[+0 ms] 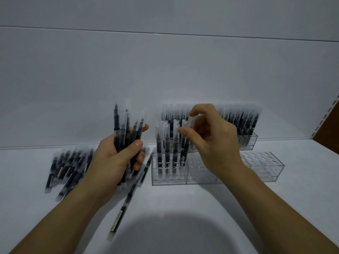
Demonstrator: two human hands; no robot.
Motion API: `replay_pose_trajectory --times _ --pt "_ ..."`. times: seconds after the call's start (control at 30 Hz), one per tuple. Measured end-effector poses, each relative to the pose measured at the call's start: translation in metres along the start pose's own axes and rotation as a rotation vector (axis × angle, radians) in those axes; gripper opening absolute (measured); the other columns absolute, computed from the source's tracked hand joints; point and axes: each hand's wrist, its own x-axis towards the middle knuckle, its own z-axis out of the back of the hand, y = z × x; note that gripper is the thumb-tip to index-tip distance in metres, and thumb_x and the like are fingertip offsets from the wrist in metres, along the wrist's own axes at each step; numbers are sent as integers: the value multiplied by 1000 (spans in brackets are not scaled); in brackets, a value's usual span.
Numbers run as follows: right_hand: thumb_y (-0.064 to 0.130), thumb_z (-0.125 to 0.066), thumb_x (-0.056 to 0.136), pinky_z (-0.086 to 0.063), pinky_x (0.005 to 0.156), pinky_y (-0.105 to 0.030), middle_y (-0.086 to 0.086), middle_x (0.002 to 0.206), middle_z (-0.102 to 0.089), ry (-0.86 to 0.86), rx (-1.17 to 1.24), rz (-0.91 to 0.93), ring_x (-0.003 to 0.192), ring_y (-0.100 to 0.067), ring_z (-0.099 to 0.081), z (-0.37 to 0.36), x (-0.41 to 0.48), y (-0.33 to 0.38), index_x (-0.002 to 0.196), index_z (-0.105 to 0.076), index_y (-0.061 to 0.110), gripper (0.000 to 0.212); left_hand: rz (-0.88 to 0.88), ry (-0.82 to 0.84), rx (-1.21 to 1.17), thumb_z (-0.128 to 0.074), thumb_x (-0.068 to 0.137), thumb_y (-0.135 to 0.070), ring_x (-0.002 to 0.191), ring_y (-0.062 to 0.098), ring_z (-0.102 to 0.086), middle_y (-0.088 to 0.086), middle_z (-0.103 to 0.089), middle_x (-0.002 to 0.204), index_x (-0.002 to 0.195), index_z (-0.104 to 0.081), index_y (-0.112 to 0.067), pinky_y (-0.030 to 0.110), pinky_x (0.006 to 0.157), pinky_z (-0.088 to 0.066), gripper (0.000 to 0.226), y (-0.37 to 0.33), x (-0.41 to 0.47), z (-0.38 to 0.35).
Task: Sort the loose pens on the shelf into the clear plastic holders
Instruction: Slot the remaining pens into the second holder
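Lowering a pen [186, 149] into the near clear holder [170, 180] is judged to be the step in hand: the pen is pinched near its cap between thumb and finger of the right hand [211, 143], just beside pens already standing at the holder's left end. A bundle of pens [124, 129] is gripped in the left hand [113, 158], near the loose pile [67, 165] left lying on the shelf [183, 208]. Should the tip be brought down off its hole, the light holder could be shoved or the neighbouring pens tilted. A pen could also be shed from the fanned bundle. Which hole is aimed at cannot be told through the blur.
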Motion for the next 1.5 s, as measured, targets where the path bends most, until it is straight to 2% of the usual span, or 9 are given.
replay_pose_trajectory --times 0.1,0.23,0.4,0.63,0.83,0.97,1.1,1.23,1.5 --pt "22 -82 87 -51 62 -26 1 71 -60 31 -61 50 66 -16 -57 -4 -1 -3 107 -65 11 29 23 -5 -27 -53 101 -13 60 18 -57 9 -64 69 124 -69 -27 31 62 -51 31 -2 0 1" --pt "20 -82 87 -51 67 -22 1 75 -63 47 -104 89 70 -13 -57 -5 -3 -6 105 -70 9 24 49 -19 -70 -57 95 -16 61 15 -64 13 -70 73 118 -70 -22 21 58 -54 27 -4 -2 0" --pt "24 -79 91 -51 67 -19 6 82 -63 49 -151 90 69 -9 -56 -4 -4 -5 106 -70 13 21 51 -28 -101 -61 90 -18 70 19 -72 11 -69 87 114 -72 -17 22 55 -55 26 -4 -2 -2" --pt "12 -82 87 -51 67 -20 5 82 -63 30 -122 57 72 -10 -60 -2 -5 1 100 -68 12 19 70 -28 -131 -63 83 -21 70 21 -72 -1 -70 84 113 -72 -15 24 54 -55 32 -7 -3 -4" --pt "13 -80 88 -51 65 -23 7 84 -61 48 -145 40 71 -10 -59 -2 -4 2 99 -66 15 18 90 6 -104 -63 84 -24 67 21 -72 13 -74 82 116 -68 -11 25 56 -56 35 -11 -5 -5" --pt "18 -79 90 -46 65 -17 5 86 -60 -19 -131 47 72 -11 -57 0 -3 7 102 -66 14 18 71 6 -108 -65 81 -23 71 26 -75 12 -75 94 108 -70 -11 27 53 -56 30 -13 -6 -6" --pt "20 -77 92 -47 62 -18 7 82 -65 -80 136 -53 70 -16 -62 2 -4 24 105 -66 15 17 40 37 -76 -65 82 -24 69 26 -73 10 -75 90 106 -71 -14 27 51 -53 26 -15 -8 -6" --pt "24 -76 87 -59 62 -36 0 88 -74 -41 466 -239 70 -21 -69 -2 -6 39 109 -64 16 26 1 81 -34 -63 83 -20 54 18 -66 13 -72 75 106 -68 -8 24 48 -50 26 -20 -11 -8" --pt "16 -76 82 -59 62 -28 -17 83 -74 11 666 -364 71 -32 -74 -8 -8 46 108 -64 11 29 -45 163 65 -64 82 -20 50 12 -63 10 -71 67 106 -69 -5 24 48 -49 29 -24 -14 -12"
